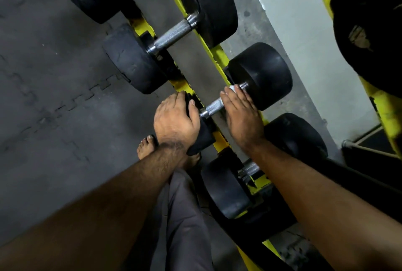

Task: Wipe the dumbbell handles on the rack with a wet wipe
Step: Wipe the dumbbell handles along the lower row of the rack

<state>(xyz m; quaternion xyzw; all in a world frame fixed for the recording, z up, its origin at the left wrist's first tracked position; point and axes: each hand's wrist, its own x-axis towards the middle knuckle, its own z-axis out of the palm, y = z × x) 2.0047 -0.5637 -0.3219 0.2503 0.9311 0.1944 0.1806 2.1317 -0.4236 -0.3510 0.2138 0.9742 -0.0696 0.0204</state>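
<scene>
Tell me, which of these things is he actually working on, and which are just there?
In use: wet wipe, dumbbell handle, left hand, right hand, yellow rack.
Just there: weight plate, floor mats.

Knurled steel dumbbell handle point(214, 105) on yellow rack point(219, 57), white wipe point(233, 88) at far end.

Both forearms bare, entering from the lower corners of the frame and converging toward centre. Left hand point(174, 118) at mid-frame: palm down, fingers point(185, 101) curled over a dark rounded edge, thumb extended to the right, wrist slightly flexed. Right hand point(241, 114) just right of centre: back of hand up, fingers extended and pressed together, angled to the upper left, closed down over something white at the fingertips. Hands near each other, not touching.
</scene>
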